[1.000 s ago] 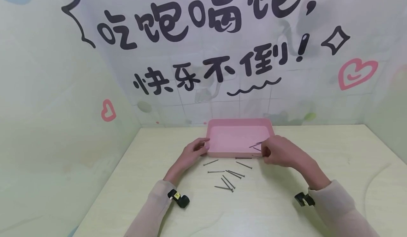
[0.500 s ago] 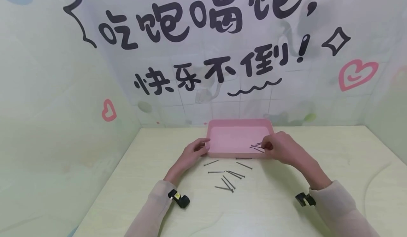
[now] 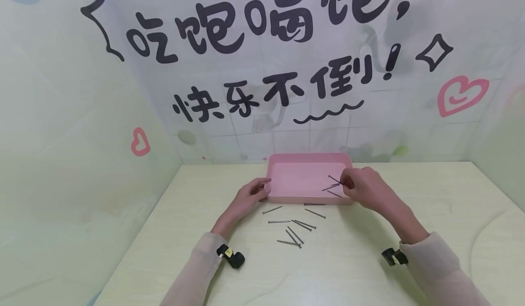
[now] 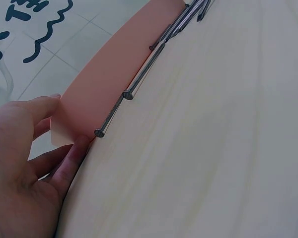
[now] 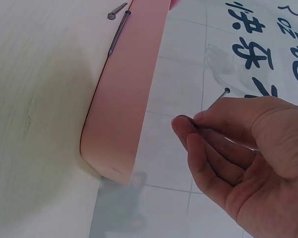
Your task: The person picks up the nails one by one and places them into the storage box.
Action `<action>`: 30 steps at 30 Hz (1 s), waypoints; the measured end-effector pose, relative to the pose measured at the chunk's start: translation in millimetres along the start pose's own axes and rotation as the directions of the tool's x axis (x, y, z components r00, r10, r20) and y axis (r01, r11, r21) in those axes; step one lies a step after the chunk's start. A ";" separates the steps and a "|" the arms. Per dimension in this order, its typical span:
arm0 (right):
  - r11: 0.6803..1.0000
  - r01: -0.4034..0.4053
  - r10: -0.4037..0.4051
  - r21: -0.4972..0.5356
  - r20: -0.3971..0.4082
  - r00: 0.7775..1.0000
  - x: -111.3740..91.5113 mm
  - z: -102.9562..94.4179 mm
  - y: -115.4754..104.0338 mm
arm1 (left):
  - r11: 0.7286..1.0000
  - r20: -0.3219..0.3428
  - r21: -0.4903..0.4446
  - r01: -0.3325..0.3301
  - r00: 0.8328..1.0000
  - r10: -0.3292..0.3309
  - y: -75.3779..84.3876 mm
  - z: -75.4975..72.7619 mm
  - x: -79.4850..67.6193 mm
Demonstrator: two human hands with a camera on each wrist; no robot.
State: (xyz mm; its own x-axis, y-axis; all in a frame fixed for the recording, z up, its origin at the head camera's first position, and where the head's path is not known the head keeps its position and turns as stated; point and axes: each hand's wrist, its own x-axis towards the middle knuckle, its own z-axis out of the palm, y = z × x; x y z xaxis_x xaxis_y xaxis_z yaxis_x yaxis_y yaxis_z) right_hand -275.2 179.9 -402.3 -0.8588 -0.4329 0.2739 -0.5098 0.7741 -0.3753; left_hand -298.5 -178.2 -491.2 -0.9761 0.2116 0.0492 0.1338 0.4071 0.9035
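Observation:
My right hand (image 3: 362,186) pinches a nail (image 5: 218,99) between thumb and fingertips, above the right side of the pink tray (image 3: 303,200). The head of that nail points up and left in the head view. Below it, a few dark nails (image 3: 334,194) lie inside the tray near its right side. My left hand (image 3: 249,196) grips the tray's left edge; in the left wrist view its fingers (image 4: 72,158) touch the front corner. Several loose nails (image 3: 314,213) lie on the table in front of the tray, pointing various ways.
The pale wooden table (image 3: 184,269) meets a printed backdrop (image 3: 229,146) close behind the tray. A side panel (image 3: 82,183) stands at the left. Small black cameras are strapped at both wrists.
My right hand has risen slightly from the tray's front right edge, and the nail in its fingers now tilts over the tray. The left hand and the loose nails on the table stay put.

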 end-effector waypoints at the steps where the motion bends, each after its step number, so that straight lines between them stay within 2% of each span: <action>1: 1.000 -0.005 0.005 -0.001 -0.011 1.000 -0.1 0.1 -0.2 | 1.000 0.002 -0.005 -0.002 1.000 0.002 -0.1 0.0 0.0; 10: 1.000 -0.016 0.016 -0.001 -0.101 0.995 0.5 0.4 1.4 | 1.000 0.012 -0.012 -0.007 1.000 0.007 -0.1 -0.7 0.6; 30: 1.000 -0.010 0.010 0.000 -0.125 0.992 1.5 1.5 1.1 | 1.000 0.009 -0.012 0.013 1.000 -0.013 2.1 -0.7 -0.5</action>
State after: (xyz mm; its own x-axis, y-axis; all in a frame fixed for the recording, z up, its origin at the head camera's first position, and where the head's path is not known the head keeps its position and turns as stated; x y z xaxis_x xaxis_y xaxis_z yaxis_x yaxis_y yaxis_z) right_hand -277.1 179.3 -403.6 -0.8510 -0.3639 0.3786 -0.5011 0.7783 -0.3784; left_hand -297.9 -178.1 -489.1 -0.9761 0.2146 0.0331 0.1186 0.3992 0.9092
